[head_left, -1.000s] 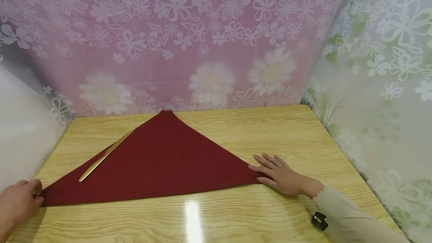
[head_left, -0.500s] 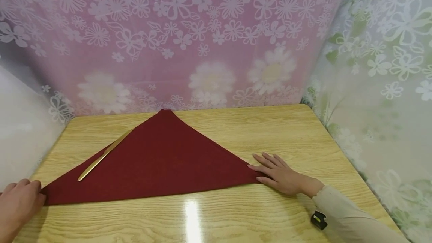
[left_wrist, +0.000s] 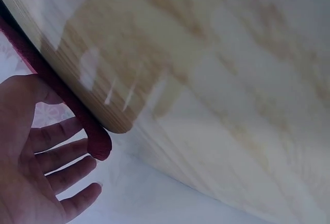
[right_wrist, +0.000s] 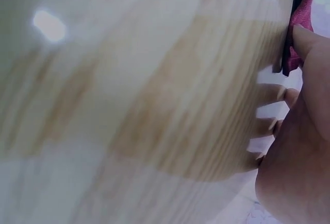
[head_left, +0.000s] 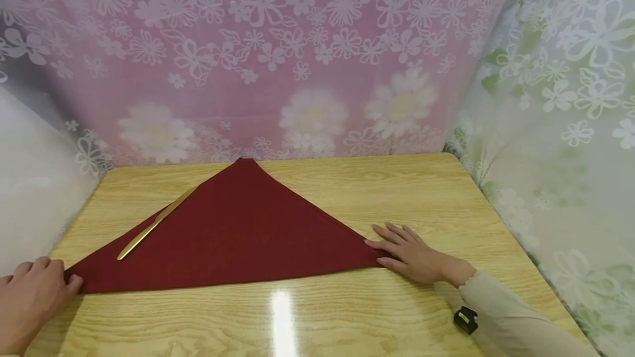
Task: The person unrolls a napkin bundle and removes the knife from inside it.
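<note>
A dark red cloth napkin (head_left: 248,225), folded into a triangle, lies on the wooden table with its point at the back. On its left part rests a gold table knife (head_left: 156,222), set slantwise along the left edge. At the left corner my left hand (head_left: 35,293) touches the cloth; in the left wrist view its loosely spread fingertips meet the napkin's rounded end (left_wrist: 99,147). My right hand (head_left: 416,258) lies flat over the right corner, fingers spread. In the right wrist view its thumb (right_wrist: 304,38) sits against the cloth.
The light wood-grain table (head_left: 397,191) ends against a pink flowered curtain (head_left: 297,70) at the back. A white and green flowered sheet (head_left: 570,153) hangs on the right, a pale sheet (head_left: 30,180) on the left. A small black device (head_left: 466,319) is by the right sleeve.
My left hand has shifted right and slightly up over the left corner, its thumb now out on the cloth. Less of that corner shows. The right hand stays in place.
</note>
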Available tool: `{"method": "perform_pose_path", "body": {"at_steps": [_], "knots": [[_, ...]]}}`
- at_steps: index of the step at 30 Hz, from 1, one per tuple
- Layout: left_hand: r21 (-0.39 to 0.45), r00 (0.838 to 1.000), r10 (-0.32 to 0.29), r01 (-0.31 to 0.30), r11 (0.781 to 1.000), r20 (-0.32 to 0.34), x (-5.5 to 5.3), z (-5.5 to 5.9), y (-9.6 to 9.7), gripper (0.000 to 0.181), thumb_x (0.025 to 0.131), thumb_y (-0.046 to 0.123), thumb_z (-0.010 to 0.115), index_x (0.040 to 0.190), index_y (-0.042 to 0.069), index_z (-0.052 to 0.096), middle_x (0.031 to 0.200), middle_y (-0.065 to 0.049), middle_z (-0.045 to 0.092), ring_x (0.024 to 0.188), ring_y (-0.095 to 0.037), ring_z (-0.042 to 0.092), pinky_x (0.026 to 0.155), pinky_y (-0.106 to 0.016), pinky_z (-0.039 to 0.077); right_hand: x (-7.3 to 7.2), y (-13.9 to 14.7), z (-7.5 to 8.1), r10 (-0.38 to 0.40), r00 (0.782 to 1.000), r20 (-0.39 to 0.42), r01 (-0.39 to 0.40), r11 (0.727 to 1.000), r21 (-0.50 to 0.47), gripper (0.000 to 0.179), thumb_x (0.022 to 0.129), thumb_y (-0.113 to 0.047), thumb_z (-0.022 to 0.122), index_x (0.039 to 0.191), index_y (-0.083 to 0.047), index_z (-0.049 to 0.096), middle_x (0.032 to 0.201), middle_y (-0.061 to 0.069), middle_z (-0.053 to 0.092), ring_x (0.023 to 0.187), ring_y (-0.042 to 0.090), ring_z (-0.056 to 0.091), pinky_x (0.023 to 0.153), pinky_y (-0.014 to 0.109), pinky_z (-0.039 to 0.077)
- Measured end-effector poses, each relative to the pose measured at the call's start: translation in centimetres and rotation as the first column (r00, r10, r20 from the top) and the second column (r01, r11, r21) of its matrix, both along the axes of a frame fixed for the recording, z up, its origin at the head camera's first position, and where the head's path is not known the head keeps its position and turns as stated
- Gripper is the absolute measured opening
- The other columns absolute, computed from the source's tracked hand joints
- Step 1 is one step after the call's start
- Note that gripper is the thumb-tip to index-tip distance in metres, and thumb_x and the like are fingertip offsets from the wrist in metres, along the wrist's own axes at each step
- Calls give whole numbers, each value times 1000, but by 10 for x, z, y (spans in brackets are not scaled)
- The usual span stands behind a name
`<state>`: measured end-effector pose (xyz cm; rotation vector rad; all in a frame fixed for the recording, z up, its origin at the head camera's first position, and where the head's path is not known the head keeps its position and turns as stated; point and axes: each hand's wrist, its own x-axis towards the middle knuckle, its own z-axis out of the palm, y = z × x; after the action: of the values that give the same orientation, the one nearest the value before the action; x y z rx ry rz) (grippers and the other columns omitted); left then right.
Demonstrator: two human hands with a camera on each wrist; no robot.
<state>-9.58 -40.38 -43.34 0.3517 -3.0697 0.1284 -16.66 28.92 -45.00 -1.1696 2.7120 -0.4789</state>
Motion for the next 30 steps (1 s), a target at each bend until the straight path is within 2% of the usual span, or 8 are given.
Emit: {"method": "perform_pose_path", "body": {"at_steps": [5, 6, 8, 13, 19, 23, 26, 30], "knots": [[7, 1000, -8, 8, 1000, -13, 0, -1, -3, 24, 84, 14, 56, 69, -2, 48, 75, -19, 46, 85, -48, 41, 78, -64, 30, 0, 0, 0, 2, 1000, 14, -2, 1000, -8, 45, 103, -30, 45, 146, -21, 42, 154, 17, 23, 138, 45, 16, 103, 68, 10], [-1, 1000, -21, 21, 1000, -7, 1, -3, -5, 21, 84, 12, 56, 70, -2, 48, 75, -19, 46, 83, -47, 41, 76, -64, 31, 0, 0, 0, 2, 1000, 18, -2, 1000, -8, 45, 103, -30, 45, 146, -20, 42, 154, 17, 23, 139, 45, 16, 104, 67, 10], [24, 998, -45, 46, 999, -38, 1, -5, -10, 17, 83, 9, 55, 71, -2, 49, 77, -21, 46, 83, -48, 41, 74, -65, 30, -1, 1, 0, 2, 1000, 26, -1, 1000, -12, 45, 102, -30, 45, 146, -20, 43, 154, 16, 23, 139, 44, 15, 104, 67, 10], [47, 997, -63, 66, 997, -51, 1, -7, -17, 10, 80, 3, 55, 72, 1, 50, 81, -22, 46, 83, -48, 42, 71, -65, 31, -2, 0, 0, 10, 1000, -4, -10, 1000, -25, 45, 102, -29, 47, 145, -19, 44, 154, 16, 25, 138, 44, 18, 104, 68, 12], [75, 997, -69, 72, 995, -39, 5, -1, -10, 8, 81, 8, 58, 79, 4, 52, 81, -20, 47, 83, -49, 42, 68, -65, 31, -2, 0, 2, 24, 999, -37, -24, 1000, -16, 44, 102, -28, 47, 144, -19, 45, 152, 18, 28, 137, 46, 22, 102, 67, 17], [99, 998, -54, 58, 993, -44, 5, 3, -3, 16, 85, 14, 56, 94, 1, 53, 94, -25, 47, 89, -51, 40, 72, -66, 30, -2, 2, 2, 33, 998, -55, -33, 999, -13, 44, 101, -28, 48, 144, -19, 46, 151, 18, 30, 136, 46, 23, 102, 67, 18], [121, 996, -60, 68, 990, -67, 0, 9, 5, 28, 86, 17, 55, 105, -4, 51, 104, -31, 46, 92, -53, 40, 71, -66, 33, -2, 2, 1, 40, 997, -73, -42, 999, -23, 44, 101, -28, 49, 144, -18, 46, 150, 19, 31, 135, 47, 25, 101, 67, 20], [148, 992, -91, 103, 984, -85, -9, 21, 20, 34, 87, 19, 56, 108, -6, 52, 108, -34, 47, 90, -53, 43, 62, -62, 39, -2, 1, 2, 54, 993, -102, -56, 998, -17, 44, 100, -27, 50, 143, -17, 47, 150, 19, 32, 134, 47, 27, 101, 65, 23]]}}
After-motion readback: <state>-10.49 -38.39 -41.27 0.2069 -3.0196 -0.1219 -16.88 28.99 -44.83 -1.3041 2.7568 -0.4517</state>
